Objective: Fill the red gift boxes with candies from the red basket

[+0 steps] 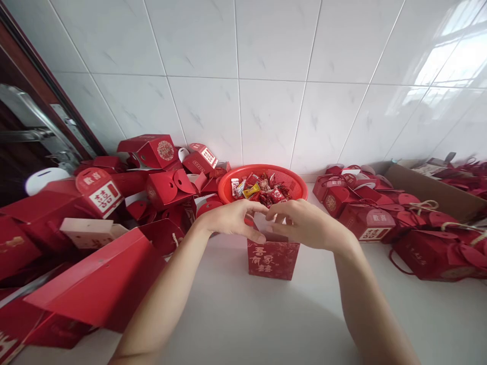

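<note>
A small red gift box [272, 261] with pale Chinese lettering stands upright on the white surface, its top open and its light inner side partly showing. My left hand [234, 219] is closed about the left of the box's top, thumb in front and fingers behind. Over the right of the top, my right hand [304, 223] curls its fingers onto the flaps, hiding part of the opening. Just behind the box sits a red plastic basket [300, 185] holding wrapped candies [262, 188].
Many red gift boxes [152, 149] are piled on the left, one large open red box [95, 279] nearest me. More closed boxes [367, 220] crowd the right, before a cardboard carton [433, 190]. A tiled wall [270, 116] rises behind; a door handle [26, 134] is far left.
</note>
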Available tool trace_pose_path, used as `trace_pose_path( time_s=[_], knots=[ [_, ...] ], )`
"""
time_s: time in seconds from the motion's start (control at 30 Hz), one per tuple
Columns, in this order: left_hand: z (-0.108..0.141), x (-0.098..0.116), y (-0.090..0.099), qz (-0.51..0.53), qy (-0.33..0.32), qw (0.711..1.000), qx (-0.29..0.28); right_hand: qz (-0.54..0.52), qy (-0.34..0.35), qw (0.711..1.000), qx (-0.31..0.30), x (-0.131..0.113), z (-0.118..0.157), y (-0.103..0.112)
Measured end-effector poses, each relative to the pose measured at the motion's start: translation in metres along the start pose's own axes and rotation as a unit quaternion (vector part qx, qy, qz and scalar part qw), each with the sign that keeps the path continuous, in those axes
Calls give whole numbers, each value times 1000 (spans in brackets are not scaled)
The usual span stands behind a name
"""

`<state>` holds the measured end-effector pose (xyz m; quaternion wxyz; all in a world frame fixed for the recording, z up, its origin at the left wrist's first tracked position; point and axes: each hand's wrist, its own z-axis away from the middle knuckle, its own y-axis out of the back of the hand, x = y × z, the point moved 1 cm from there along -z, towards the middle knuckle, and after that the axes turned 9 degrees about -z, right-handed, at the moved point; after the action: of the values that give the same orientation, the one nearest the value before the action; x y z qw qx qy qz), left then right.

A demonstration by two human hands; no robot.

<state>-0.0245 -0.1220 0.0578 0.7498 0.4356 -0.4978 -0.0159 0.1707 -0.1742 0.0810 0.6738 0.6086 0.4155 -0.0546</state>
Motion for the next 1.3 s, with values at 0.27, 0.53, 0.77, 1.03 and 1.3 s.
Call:
trace_pose_path(
  time_s=[0.27,0.53,0.77,1.03,1.3],
  knots=[
    [0,-2,0,-19,22,999,19,-57,15,990,132,8,9,22],
    [0,7,-2,-119,-35,988,88,-78,27,980,182,19,18,38],
    [-6,12,-7,-162,-77,973,147,-107,23,983,145,43,11,32],
    [-8,12,-9,-179,-62,968,167,-250,-10,965,79,84,16,-12],
    [-5,7,-6,-197,-38,967,154,-323,20,926,192,92,13,-46]
  ],
)
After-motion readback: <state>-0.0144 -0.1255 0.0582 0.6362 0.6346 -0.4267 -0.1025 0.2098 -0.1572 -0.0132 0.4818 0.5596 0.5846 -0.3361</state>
